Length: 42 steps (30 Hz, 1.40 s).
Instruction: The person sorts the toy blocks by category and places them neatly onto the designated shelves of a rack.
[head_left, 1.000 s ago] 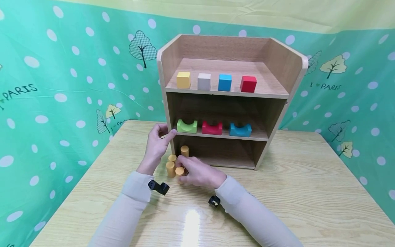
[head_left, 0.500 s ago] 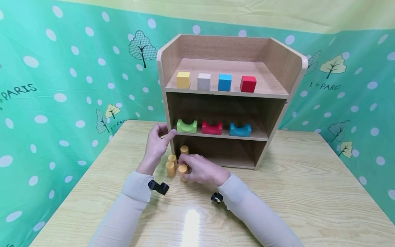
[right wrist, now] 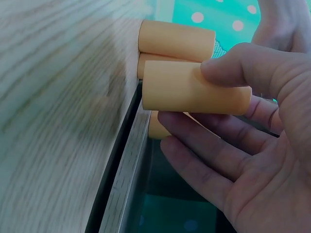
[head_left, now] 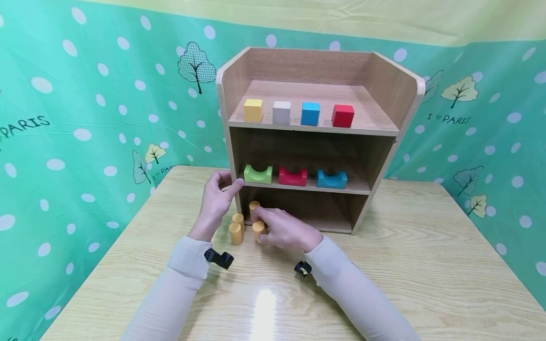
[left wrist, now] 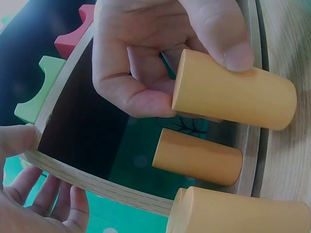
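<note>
My right hand pinches an orange-yellow wooden cylinder, upright in front of the shelf unit's lowest compartment; thumb on one side, fingers on the other, as the right wrist view shows. Behind it, another cylinder stands inside that compartment, at its left end. Two more cylinders stand close together on the table, a front one and one partly hidden behind it. With my left hand I grip the wooden shelf unit's left side panel, thumb at the front edge by the middle board, fingers around the outside.
Yellow, white, blue and red cubes line the top shelf's front edge. Green, red and blue arch blocks sit on the middle shelf. A patterned curtain hangs behind the table.
My right hand has carried its cylinder from beside the two table cylinders to the right and away from me, towards the lowest compartment. The left hand has kept its hold on the shelf unit.
</note>
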### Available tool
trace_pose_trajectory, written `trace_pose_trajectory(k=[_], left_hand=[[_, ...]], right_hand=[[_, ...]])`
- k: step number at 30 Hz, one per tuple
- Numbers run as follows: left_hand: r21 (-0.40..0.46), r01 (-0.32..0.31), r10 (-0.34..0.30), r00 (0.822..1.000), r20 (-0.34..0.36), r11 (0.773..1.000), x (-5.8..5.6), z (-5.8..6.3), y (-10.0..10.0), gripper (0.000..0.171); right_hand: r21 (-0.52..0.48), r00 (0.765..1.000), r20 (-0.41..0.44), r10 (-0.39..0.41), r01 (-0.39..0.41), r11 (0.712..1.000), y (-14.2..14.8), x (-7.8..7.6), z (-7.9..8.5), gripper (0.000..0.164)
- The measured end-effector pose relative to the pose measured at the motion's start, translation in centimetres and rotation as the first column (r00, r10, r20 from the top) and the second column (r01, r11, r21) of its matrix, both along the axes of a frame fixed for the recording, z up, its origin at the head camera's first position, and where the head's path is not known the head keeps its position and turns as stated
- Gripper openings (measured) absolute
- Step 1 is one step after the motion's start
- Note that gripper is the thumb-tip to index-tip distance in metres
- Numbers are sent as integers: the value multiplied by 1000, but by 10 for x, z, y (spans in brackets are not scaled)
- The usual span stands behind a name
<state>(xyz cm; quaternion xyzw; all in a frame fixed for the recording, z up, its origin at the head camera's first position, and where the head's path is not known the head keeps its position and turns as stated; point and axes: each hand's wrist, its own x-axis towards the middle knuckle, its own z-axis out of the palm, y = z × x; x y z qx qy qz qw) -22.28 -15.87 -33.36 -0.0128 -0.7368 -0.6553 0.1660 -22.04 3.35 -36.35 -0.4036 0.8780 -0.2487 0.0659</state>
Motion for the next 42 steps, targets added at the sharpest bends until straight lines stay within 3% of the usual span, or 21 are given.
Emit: trace_pose_trajectory(k=[10, 25, 42], left_hand=[[0, -2, 2, 1000, -1, 1000, 0, 0, 0, 35], [16, 2, -2, 1000, 8, 1000, 0, 1, 0, 37], [26, -7, 7, 1000, 10, 1000, -1, 2, 1, 34]], right_hand=[[-29, 998, -49, -27, 26, 999, 8, -7, 3, 34], [-71, 991, -30, -133, 130, 989, 21, -22, -1, 40], [-75, 962, -25, -273, 271, 960, 26, -30, -11, 40]])
